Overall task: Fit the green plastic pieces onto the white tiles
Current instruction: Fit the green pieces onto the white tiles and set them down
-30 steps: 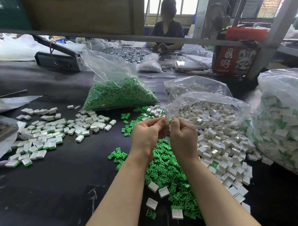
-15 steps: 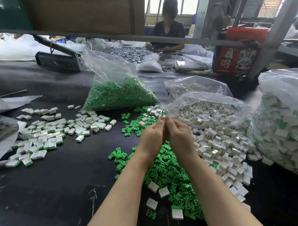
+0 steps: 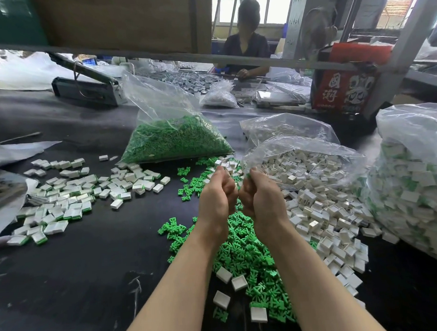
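- The left hand (image 3: 217, 197) and right hand (image 3: 260, 201) are raised side by side over the dark surface (image 3: 80, 269), backs toward the camera, knuckles nearly touching.
- Both hands have their fingers curled in tight. What they pinch is mostly hidden behind the fingers.
- A small white edge shows at the left fingertips and a speck of green (image 3: 248, 175) at the right fingertips; whether these are a tile and a piece already joined cannot be told.
- The loose green plastic pieces (image 3: 245, 253) lie in one heap under and between the forearms, partly covered by them; too many to count.
- A smaller scatter of green pieces (image 3: 191, 183) lies just beyond the left hand.
- Four single white tiles (image 3: 223, 274) sit at the near edge of the green heap.
- The bare white tiles (image 3: 320, 211) spill in one broad pile to the right of the right hand, out of an open clear bag (image 3: 298, 147); uncountable.
- A spread of tiles with green edges (image 3: 72, 195) lies well to the left.
- Four clear bags stand out: one of green pieces (image 3: 174, 139), the open one of white tiles, a crumpled one behind it (image 3: 283, 126), and a large one of white-and-green tiles (image 3: 411, 183) cut off by the right edge.
- A red box (image 3: 346, 89) stands at the far right, partly behind a grey post.
- One other person (image 3: 245, 45) sits across the surface, with the lower body hidden.
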Tool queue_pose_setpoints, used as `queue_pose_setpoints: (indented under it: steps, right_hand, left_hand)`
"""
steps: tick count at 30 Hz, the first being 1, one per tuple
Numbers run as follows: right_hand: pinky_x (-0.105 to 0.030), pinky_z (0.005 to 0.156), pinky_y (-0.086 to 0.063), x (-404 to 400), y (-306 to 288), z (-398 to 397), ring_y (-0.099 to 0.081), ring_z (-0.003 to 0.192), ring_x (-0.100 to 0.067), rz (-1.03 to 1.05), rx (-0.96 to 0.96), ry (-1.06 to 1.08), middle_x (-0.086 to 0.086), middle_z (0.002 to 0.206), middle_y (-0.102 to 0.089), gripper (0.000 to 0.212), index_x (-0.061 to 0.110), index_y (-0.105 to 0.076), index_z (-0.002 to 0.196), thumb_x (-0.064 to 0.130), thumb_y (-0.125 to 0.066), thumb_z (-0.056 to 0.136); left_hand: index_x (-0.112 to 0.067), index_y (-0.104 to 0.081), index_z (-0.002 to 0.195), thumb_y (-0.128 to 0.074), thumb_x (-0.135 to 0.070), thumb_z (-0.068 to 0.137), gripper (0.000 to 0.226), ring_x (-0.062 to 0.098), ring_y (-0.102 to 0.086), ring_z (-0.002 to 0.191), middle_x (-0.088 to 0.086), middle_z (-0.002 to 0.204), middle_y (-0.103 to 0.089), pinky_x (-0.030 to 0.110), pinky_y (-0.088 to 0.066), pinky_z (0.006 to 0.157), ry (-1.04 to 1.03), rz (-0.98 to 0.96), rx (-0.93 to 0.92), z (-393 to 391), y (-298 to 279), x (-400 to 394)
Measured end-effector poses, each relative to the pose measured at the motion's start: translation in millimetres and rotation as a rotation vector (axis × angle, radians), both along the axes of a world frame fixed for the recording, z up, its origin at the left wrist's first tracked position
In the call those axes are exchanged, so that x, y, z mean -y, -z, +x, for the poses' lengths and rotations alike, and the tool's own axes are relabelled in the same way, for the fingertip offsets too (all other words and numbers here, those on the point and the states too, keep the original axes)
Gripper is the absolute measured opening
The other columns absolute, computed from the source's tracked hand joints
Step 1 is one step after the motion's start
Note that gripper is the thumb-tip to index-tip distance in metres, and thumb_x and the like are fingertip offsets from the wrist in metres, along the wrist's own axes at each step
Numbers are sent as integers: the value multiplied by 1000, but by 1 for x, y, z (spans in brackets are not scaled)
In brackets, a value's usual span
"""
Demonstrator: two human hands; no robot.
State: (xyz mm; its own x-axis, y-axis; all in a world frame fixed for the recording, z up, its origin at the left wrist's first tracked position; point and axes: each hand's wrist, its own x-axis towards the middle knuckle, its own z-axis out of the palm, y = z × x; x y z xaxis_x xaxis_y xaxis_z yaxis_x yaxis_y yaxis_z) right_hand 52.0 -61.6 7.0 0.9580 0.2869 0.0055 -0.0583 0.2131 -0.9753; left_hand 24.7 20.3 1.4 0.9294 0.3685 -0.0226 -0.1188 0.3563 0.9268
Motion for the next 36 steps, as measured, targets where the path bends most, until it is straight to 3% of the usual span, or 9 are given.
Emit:
queue_pose_setpoints:
  steps: [4,7,10,13,17,22,27,30,36]
  right_hand:
    - [-20,42,-24,4,-1,-2,-25,43,-9,-23,84,-28,7,49,-31,48,21,-40,58,35,-44,103]
    - [-12,45,-33,3,1,-2,-34,40,-2,-73,179,-21,13,43,-36,58,26,-51,47,35,-42,104]
    - [-27,61,-41,-1,4,-1,-43,48,-2,-143,237,13,14,46,-46,59,32,-59,49,32,-39,105]
    - [-39,69,-38,-2,6,1,-45,59,-9,-173,243,55,14,53,-51,48,26,-56,56,26,-40,101]
    - [-39,67,-37,0,7,4,-44,64,-15,-223,266,23,3,62,-49,36,15,-51,68,21,-40,101]
    - [-11,47,-37,2,7,4,-43,44,4,-174,246,-62,17,45,-49,61,31,-61,48,18,-40,104]
    - [-10,47,-38,3,4,3,-45,43,4,-140,245,-88,17,43,-49,66,33,-61,45,18,-38,105]
    - [-11,47,-38,3,3,2,-45,44,4,-111,245,-94,16,45,-50,63,30,-61,47,17,-39,105]
    - [-14,47,-33,7,-1,1,-36,46,-2,-88,256,-118,14,48,-40,37,2,-53,71,16,-43,104]
  left_hand:
    - [-27,-24,63,-31,-35,104,43,12,-10,49,-3,56,-17,26,-9,44,38,105,0,-3,-3,-1]
    - [-25,-29,57,-31,-32,105,48,6,-19,41,-8,50,-24,17,-22,38,60,149,10,-5,-1,-1]
    - [-23,-49,42,-32,-31,105,66,0,-36,37,-14,43,-42,10,-33,39,77,193,5,-6,0,1]
    - [-35,-65,47,-33,-32,105,66,-7,-50,44,-17,48,-56,7,-39,45,79,230,3,-6,1,1]
    - [-38,-71,56,-34,-33,105,62,-8,-55,50,-17,54,-61,7,-42,49,87,220,27,-6,1,0]
    - [-28,-60,46,-33,-35,105,66,-1,-45,46,-15,50,-50,10,-38,47,102,224,47,-6,2,-3]
    - [-19,-54,63,-35,-35,105,49,1,-48,49,-11,53,-53,11,-42,50,90,232,57,-7,3,-5]
    - [-22,-60,54,-34,-33,106,59,-2,-51,48,-13,51,-55,10,-42,49,107,225,64,-7,2,-4]
    - [-23,-54,51,-34,-31,106,59,-1,-45,44,-13,49,-49,10,-40,47,85,217,55,-7,2,-6]
